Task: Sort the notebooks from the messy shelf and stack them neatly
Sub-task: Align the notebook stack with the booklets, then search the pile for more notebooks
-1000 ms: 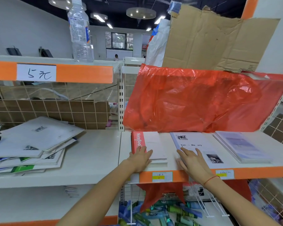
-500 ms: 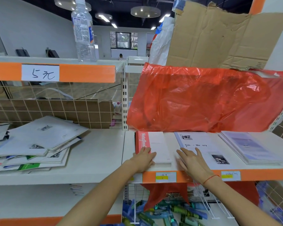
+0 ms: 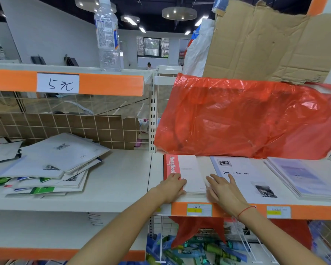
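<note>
On the right shelf (image 3: 157, 169) lie three tidy stacks: a red-spined "NoteBook" stack (image 3: 189, 169), a white "Time Memory" stack (image 3: 243, 178) and a pale lilac stack (image 3: 302, 176). My left hand (image 3: 173, 187) rests on the near left corner of the red-spined stack, fingers loosely bent over its red spine. With straight, spread fingers, my right hand (image 3: 223, 192) lies flat across the gap between that stack and the white one. On the left shelf sits a messy heap of white, green and blue notebooks (image 3: 46, 167).
A red plastic bag (image 3: 246, 119) hangs over the back of the right shelf, with torn cardboard (image 3: 266, 41) above it. A clear water bottle (image 3: 107, 35) stands on the upper left shelf beside a handwritten price tag (image 3: 58, 83). A wire basket (image 3: 199, 243) of packaged goods sits below.
Both hands stay on the stacks; my right hand has slid a little left toward the red-spined stack. The view has shifted slightly.
</note>
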A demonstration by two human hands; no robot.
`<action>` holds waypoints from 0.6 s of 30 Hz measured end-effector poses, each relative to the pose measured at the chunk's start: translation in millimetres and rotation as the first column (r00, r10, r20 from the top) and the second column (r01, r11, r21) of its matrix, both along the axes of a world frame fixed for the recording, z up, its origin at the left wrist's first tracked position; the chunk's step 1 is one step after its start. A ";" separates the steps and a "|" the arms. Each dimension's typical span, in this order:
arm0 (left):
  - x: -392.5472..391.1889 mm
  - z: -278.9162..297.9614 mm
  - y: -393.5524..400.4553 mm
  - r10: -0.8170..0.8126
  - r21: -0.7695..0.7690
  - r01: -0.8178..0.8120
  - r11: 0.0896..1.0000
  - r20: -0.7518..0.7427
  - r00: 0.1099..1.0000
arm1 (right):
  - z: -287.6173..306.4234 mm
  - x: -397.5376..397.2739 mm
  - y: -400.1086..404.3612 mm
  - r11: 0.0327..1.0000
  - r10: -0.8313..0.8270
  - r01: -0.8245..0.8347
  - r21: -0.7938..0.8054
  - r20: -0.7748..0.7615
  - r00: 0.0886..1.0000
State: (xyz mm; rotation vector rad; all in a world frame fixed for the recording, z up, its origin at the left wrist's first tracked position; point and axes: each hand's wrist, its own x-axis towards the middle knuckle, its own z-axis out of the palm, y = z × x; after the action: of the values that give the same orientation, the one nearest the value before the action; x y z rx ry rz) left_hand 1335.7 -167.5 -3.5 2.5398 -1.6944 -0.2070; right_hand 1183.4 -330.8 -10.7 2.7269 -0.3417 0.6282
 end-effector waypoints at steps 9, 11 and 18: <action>3.8 15.5 24.6 0.082 -0.047 -0.081 0.996 0.009 0.997 | 21.2 20.7 5.8 0.999 -0.019 0.020 0.036 -0.038 0.999; 13.8 24.5 45.1 0.128 -0.093 -0.123 0.988 0.048 0.991 | 29.1 35.2 10.3 0.999 -0.005 0.007 0.049 -0.039 0.999; 70.2 47.8 163.0 0.413 -0.199 -0.385 0.901 0.124 0.902 | 48.4 112.8 79.7 0.978 0.205 -0.203 0.053 -0.036 0.978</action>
State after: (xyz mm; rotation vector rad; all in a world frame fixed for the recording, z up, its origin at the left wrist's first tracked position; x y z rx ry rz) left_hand 1405.9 -4.5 44.2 2.7581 -1.1267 0.1728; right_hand 1296.2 -251.1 37.7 2.8404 -0.0682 0.6221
